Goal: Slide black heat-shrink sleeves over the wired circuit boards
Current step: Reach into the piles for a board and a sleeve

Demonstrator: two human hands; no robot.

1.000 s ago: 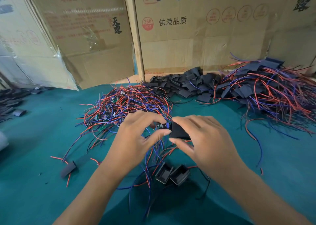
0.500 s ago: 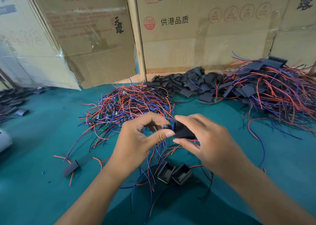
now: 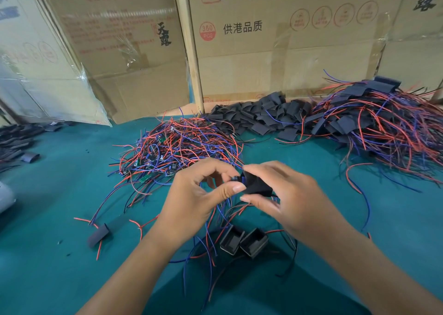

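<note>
My right hand [image 3: 290,194] pinches a black heat-shrink sleeve [image 3: 257,184] between thumb and fingers. My left hand [image 3: 196,194] pinches a small wired circuit board [image 3: 236,178] whose end pokes out at the sleeve's left mouth; the rest of the board is hidden inside. Its red, blue and black wires hang down between my hands. A tangle of bare wired boards [image 3: 177,144] lies just beyond my hands. Loose black sleeves [image 3: 259,118] are heaped further back. A pile of sleeved boards [image 3: 374,125] spreads at the right.
Two open black sleeves [image 3: 243,241] stand on the green table [image 3: 60,194] below my hands, among loose wires. A flat sleeve [image 3: 98,234] lies at the left. More sleeves [image 3: 16,142] sit at the far left edge. Cardboard boxes [image 3: 275,51] wall off the back.
Both hands stay together at the same spot, with the sleeve a little further over the board. The view has shifted slightly.
</note>
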